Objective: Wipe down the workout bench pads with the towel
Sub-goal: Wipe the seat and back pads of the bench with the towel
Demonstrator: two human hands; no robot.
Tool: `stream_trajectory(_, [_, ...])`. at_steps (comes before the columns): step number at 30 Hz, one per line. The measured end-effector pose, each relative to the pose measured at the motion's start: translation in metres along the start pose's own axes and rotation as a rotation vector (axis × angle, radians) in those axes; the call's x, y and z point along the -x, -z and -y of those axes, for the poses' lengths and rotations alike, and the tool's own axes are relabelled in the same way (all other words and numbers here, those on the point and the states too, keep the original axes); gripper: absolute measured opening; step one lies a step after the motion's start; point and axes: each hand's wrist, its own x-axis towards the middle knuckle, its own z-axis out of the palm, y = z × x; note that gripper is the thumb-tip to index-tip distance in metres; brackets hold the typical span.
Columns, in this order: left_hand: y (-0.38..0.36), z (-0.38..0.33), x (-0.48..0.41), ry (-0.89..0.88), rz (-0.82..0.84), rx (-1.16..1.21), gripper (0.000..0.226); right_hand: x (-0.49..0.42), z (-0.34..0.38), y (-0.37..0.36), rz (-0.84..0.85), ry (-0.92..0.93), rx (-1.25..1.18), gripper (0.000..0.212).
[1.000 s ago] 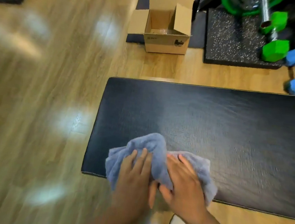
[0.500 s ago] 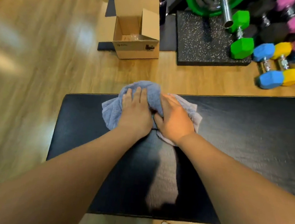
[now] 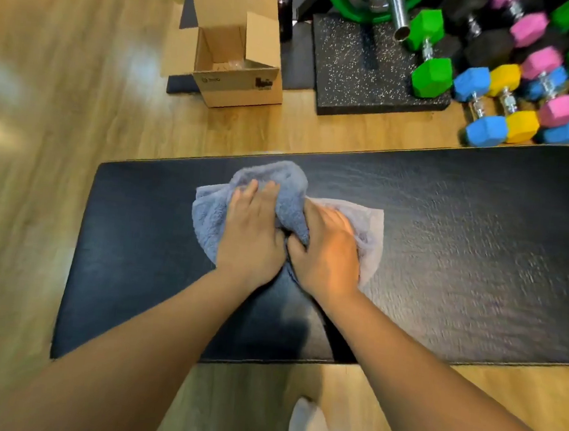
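A long black bench pad lies across the view on the wooden floor. A crumpled grey-blue towel sits on its left half, close to the far edge. My left hand presses flat on the towel's left part with the fingers straight. Beside it, my right hand lies flat on the towel's right part, fingers angled toward the raised fold between the two hands. The hands touch at the thumbs. Most of the towel's middle is hidden under them.
Beyond the pad stand an open cardboard box, a dark bottle and a speckled black mat. Several coloured dumbbells crowd the far right, with a steel bar above. My white-socked foot is on the floor in front.
Both hands pushed the towel from the pad's near edge across to its far edge, then drew it back slightly. The view shifted with the motion.
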Motion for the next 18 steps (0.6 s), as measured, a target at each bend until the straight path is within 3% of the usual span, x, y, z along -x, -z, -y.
stream_trajectory(3, [-0.010, -0.044, 0.072, -0.101, 0.069, 0.094, 0.064, 0.082, -0.018, 0.029, 0.011, -0.047, 0.045, 0.020])
stream_trajectory(8, [-0.030, -0.088, 0.134, -0.266, 0.105, 0.010, 0.067, 0.154, -0.064, 0.088, 0.281, 0.032, 0.154, 0.051])
stream_trajectory(15, [-0.049, -0.141, 0.051, -0.178, 0.071, 0.089, 0.079, 0.075, -0.118, 0.116, 0.263, 0.050, 0.172, 0.053])
stream_trajectory(18, [-0.049, -0.165, 0.001, -0.120, 0.019, 0.121, 0.070, 0.023, -0.142, 0.132, 0.218, 0.101, 0.173, 0.052])
